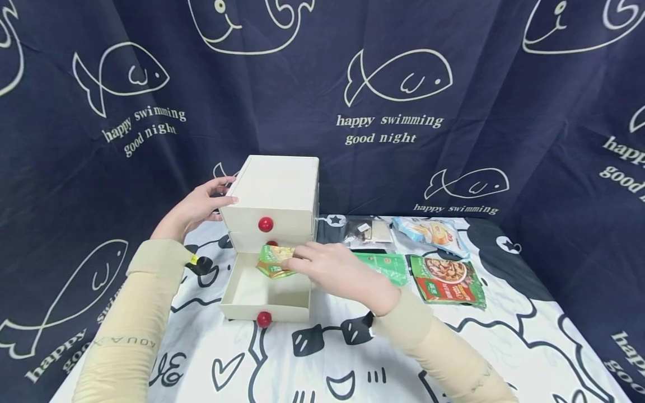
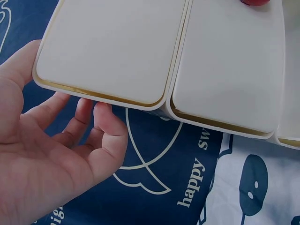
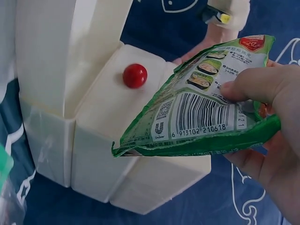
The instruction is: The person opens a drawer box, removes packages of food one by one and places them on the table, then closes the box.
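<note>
A white drawer cabinet (image 1: 274, 184) with red knobs stands on the table, its bottom drawer (image 1: 247, 285) pulled out. At the cabinet's upper left edge is my left hand (image 1: 195, 208), thumb over the top and loosely bent fingers against the side (image 2: 101, 105). My right hand (image 1: 336, 273) pinches a green food packet (image 1: 274, 260) between thumb and fingers, above the open drawer. In the right wrist view the back of that packet (image 3: 201, 93), with barcode and cooking pictures, faces up, and my right hand (image 3: 272, 103) grips one end. The packet hides part of the drawer.
Right of the cabinet lie a clear bag with dark contents (image 1: 369, 232), a blue-and-white food bag (image 1: 432, 235), a green packet (image 1: 385, 267) and a red-green food packet (image 1: 447, 281). A dark patterned curtain (image 1: 302, 101) hangs behind the table.
</note>
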The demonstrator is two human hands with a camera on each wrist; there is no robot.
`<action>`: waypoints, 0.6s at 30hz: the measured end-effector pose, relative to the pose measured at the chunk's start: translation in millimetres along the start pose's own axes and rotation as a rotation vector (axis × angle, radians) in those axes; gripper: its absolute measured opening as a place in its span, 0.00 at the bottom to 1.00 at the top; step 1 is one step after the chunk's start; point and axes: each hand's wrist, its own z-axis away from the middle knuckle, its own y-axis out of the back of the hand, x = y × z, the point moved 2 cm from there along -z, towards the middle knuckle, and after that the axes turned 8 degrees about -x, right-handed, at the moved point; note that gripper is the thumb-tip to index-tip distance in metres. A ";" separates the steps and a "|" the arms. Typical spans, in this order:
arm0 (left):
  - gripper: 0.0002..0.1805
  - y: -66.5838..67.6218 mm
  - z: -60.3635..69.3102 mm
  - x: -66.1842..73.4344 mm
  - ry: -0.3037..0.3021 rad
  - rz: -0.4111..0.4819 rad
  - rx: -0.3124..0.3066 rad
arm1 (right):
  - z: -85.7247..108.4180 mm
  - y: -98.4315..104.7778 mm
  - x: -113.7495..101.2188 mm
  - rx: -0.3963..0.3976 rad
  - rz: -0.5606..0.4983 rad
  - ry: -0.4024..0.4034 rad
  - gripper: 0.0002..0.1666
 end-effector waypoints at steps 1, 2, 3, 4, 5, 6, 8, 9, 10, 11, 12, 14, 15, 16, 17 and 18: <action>0.40 0.2 -0.1 -0.1 0.000 0.000 0.001 | 2.2 1.6 1.4 -0.001 -0.002 -0.004 0.27; 0.40 0.5 -0.2 -0.2 0.000 -0.001 0.001 | 4.3 2.8 2.8 -0.001 -0.003 -0.007 0.27; 0.40 0.7 -0.4 -0.3 0.001 -0.001 0.002 | 6.5 4.5 4.1 -0.001 -0.007 -0.009 0.27; 0.41 0.8 -0.6 -0.6 0.002 -0.003 0.001 | 8.5 5.6 5.3 0.000 -0.004 -0.013 0.27; 0.41 1.0 -0.7 -0.7 0.004 -0.005 0.001 | 10.5 6.8 6.5 0.001 -0.004 -0.018 0.27; 0.41 0.9 -0.5 -0.5 0.005 -0.004 0.001 | 12.6 7.8 7.6 0.001 0.000 -0.023 0.27; 0.41 0.7 -0.1 -0.1 0.006 0.001 -0.001 | 16.9 9.8 9.6 0.002 0.005 -0.028 0.26; 0.41 0.4 0.0 0.2 0.005 0.003 -0.002 | 18.9 10.9 10.5 0.006 0.010 -0.029 0.26; 0.41 0.2 0.1 0.3 0.003 0.004 -0.003 | 21.1 11.0 11.8 0.011 0.017 -0.030 0.25; 0.41 0.2 0.2 0.4 0.001 0.006 -0.004 | 23.3 11.9 12.7 0.011 0.015 -0.030 0.25; 0.41 0.0 0.3 0.5 0.000 0.007 -0.004 | 25.5 12.4 13.8 0.011 0.023 -0.031 0.24; 0.41 -0.1 0.2 0.3 -0.002 0.004 -0.004 | 30.0 12.6 16.2 0.010 0.025 -0.031 0.22; 0.41 0.0 0.1 0.2 -0.002 0.004 -0.003 | 32.4 12.6 17.4 0.008 0.026 -0.032 0.22; 0.40 0.0 0.0 0.1 -0.002 0.003 -0.002 | 34.7 12.4 18.5 0.005 0.031 -0.032 0.21; 0.40 0.1 0.1 0.0 0.000 0.001 0.000 | 36.9 12.9 19.3 0.001 0.036 -0.033 0.21; 0.40 0.2 0.1 -0.1 0.001 0.000 0.000 | 39.0 12.6 20.4 0.003 0.044 -0.030 0.21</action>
